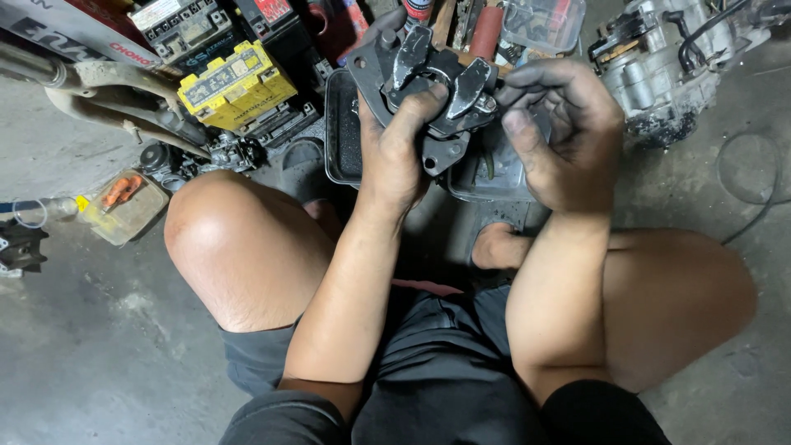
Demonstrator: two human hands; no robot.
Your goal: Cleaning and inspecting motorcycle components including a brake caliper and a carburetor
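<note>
A dark metal clutch assembly (432, 95) is held up in front of the squatting knees, above a metal tray (339, 132) on the concrete floor (99, 354). It is clamped by the left hand (395, 152), forearm raised steeply, thumb pressed over its face. The right hand (560, 136) is curled against its right edge, grimy fingers (527, 86) bent inward; whether anything is pinched there cannot be told. A yellow battery (235, 82) is seen at upper left.

Yellow battery (237, 85) upper left among dark batteries, clear plastic box (125, 206) with orange bits on concrete floor (99, 363), engine block (667, 62) upper right, black cable (754, 177) nearby.
</note>
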